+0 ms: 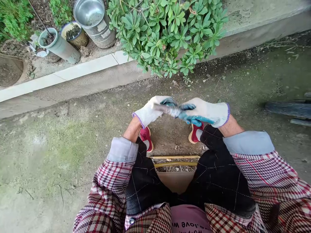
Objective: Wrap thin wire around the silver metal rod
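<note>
Both my hands wear white knit gloves with blue-green coated palms and purple cuffs. They meet in front of me, above the ground between my red shoes. A short brown handle with a silvery, wire-like wrapping [172, 110] lies between them, blurred by motion, so its exact kind is unclear. My left hand [157, 108] is closed at the handle's left part, its fingers curled. My right hand [200, 111] is closed round the right end, hiding whatever continues there.
A leafy green bush [167, 35] overhangs the raised bed's tiled edge [82, 69]. A metal pot [93, 22] and a grey-green planter [59, 45] stand on the bed. A black tyre [289, 110] lies at the right. I sit on a low seat with yellowish bars [176, 164].
</note>
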Motion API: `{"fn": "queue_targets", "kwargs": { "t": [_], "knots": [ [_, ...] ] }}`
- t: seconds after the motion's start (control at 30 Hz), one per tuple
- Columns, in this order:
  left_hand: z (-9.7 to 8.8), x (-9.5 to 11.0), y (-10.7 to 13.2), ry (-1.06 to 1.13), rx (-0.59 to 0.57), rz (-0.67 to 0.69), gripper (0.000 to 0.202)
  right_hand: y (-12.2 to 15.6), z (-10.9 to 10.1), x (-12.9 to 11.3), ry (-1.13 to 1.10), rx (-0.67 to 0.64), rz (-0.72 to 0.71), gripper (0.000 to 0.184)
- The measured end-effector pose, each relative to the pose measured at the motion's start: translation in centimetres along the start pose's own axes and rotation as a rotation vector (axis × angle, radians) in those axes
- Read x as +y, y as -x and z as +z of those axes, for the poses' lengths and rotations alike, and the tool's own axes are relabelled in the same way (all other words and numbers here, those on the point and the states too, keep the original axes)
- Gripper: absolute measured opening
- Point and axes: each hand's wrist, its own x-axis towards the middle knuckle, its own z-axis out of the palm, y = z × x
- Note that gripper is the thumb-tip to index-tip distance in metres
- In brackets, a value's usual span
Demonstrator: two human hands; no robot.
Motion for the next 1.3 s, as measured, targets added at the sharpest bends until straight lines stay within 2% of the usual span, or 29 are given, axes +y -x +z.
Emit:
{"fn": "queue_targets", "kwargs": {
  "t": [0.07,0.13,0.23,0.33,0.4,0.5,0.6,0.77,0.87,0.93,1.03,1.1,1.23,1.3],
  "knots": [
    [0.0,0.2,0.1,-0.096,-0.094,0.046,0.012,0.2,-0.5,0.9,0.171,-0.078,0.032,0.035],
    [0.1,0.3,0.2,-0.247,-0.117,0.075,0.015,0.2,-0.8,1.8,0.382,-0.081,0.086,0.032],
    [0.5,0.4,0.1,-0.370,-0.108,0.077,0.015,-0.3,-1.2,2.9,0.731,0.004,0.212,0.029],
    [1.1,0.8,-0.7,-0.356,-0.092,0.044,0.016,-1.1,-2.1,3.2,0.879,0.176,0.243,0.027],
    [1.6,1.1,-1.5,-0.261,-0.054,-0.014,0.017,-1.5,-2.9,2.8,0.831,0.367,0.224,0.024],
    [2.2,1.5,-2.9,-0.079,0.005,-0.053,0.020,-1.7,-3.9,2.1,0.507,0.592,0.188,0.018],
    [2.4,1.4,-4.0,-0.016,0.029,-0.034,0.019,-2.0,-4.4,2.1,0.147,0.639,0.157,0.020],
    [2.6,0.8,-4.7,-0.012,0.017,-0.076,0.016,-3.3,-4.9,3.5,-0.167,0.674,0.118,0.031],
    [3.0,0.9,-4.5,0.001,-0.030,-0.109,0.014,-3.3,-4.9,3.3,-0.226,0.627,0.037,0.035],
    [3.0,1.0,-4.1,0.005,-0.056,-0.119,0.013,-2.7,-4.5,2.5,-0.220,0.552,-0.007,0.037],
    [2.1,0.8,-3.5,0.000,-0.064,-0.119,0.011,-1.3,-3.7,1.1,-0.214,0.426,-0.050,0.034],
    [0.9,0.3,-2.9,-0.045,-0.060,-0.081,0.009,-0.4,-3.3,0.5,-0.187,0.278,-0.040,0.034],
    [-1.6,-0.9,-1.5,-0.181,-0.133,0.012,0.017,0.0,-2.7,0.9,0.024,-0.171,0.059,0.030],
    [-2.1,-1.0,-0.9,-0.274,-0.130,0.008,0.023,-0.6,-2.2,1.6,0.191,-0.230,0.097,0.027]
  ]
}}
